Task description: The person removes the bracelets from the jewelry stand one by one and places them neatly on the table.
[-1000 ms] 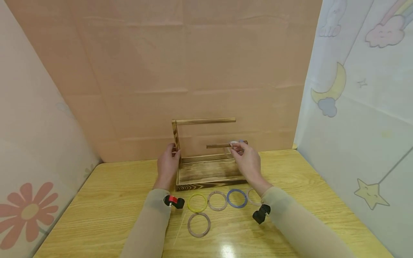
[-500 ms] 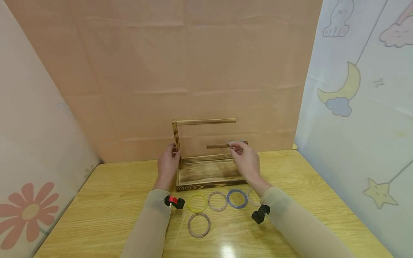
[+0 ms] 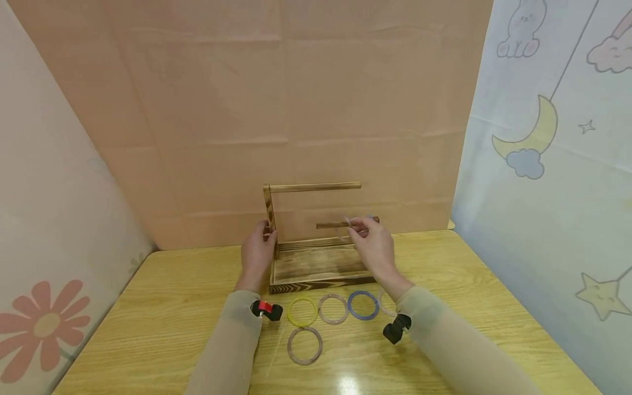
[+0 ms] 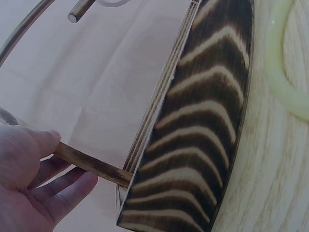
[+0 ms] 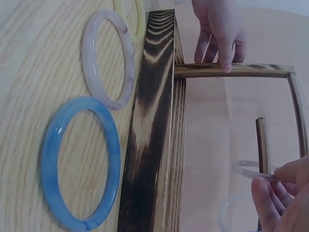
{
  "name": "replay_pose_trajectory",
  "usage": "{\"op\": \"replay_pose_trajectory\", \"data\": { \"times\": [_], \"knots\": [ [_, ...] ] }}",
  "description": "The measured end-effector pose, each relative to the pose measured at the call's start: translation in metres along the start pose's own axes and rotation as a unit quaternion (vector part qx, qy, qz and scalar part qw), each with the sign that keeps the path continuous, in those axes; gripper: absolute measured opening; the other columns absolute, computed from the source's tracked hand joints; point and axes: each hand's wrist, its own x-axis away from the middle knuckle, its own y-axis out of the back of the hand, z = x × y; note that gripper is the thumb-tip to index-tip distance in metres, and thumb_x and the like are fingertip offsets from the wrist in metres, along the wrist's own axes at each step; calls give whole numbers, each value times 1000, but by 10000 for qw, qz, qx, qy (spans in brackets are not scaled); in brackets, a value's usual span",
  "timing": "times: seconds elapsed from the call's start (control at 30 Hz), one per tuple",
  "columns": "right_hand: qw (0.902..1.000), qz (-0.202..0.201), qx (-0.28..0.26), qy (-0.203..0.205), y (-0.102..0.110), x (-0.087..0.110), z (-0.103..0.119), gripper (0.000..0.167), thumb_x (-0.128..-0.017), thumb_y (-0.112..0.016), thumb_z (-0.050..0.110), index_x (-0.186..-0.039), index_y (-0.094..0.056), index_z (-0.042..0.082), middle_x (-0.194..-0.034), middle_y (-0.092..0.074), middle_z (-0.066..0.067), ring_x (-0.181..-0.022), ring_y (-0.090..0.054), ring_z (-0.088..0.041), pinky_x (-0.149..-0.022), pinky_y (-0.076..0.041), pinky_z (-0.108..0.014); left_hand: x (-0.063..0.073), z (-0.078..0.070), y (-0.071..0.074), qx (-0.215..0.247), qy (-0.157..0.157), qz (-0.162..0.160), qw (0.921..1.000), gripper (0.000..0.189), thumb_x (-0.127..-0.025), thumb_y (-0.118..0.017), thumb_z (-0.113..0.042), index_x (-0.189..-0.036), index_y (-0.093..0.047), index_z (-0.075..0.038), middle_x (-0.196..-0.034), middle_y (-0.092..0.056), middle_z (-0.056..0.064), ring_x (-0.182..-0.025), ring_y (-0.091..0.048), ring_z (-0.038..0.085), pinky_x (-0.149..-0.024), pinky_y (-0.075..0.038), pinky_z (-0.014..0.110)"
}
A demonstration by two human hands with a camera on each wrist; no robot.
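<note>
A dark-grained wooden bangle stand (image 3: 316, 284) has an upper rod (image 3: 316, 187) and a shorter lower rod (image 3: 328, 225). My left hand (image 3: 257, 249) grips its left post (image 4: 91, 165), thumb on one side and fingers on the other. My right hand (image 3: 373, 244) pinches a translucent pale bangle (image 5: 244, 170), which encircles the lower rod a short way from its free end. Farther along that rod, a pale blue bangle (image 5: 224, 212) shows faintly in the right wrist view, partly hidden by the right hand.
In front of the stand lie a yellow bangle (image 3: 288, 312), a lilac one (image 5: 89, 58), a blue one (image 5: 49, 179), a clear one (image 3: 379, 302) and a greyish-purple one (image 3: 304, 362). A pinkish-brown backdrop (image 3: 316, 109) rises behind, with printed panels at both sides.
My right hand has slid slightly left along the lower rod, taking the pale bangle toward the free end. My left hand has stayed on the post.
</note>
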Motion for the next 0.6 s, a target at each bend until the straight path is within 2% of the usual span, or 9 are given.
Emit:
{"op": "replay_pose_trajectory", "data": {
  "times": [0.6],
  "knots": [
    [9998,122,-150,43,9,3,6,21,-105,-79,17,-124,-80,9,-110,-79,-7,-91,-78,-24,-69,-64,-38,10,-15,-4,-6,59,-7,10000,37,-113,-67,-19,-145,-64,-2,-134,-74,19,-115,-76,38,-96,-61,56]
  ]
}}
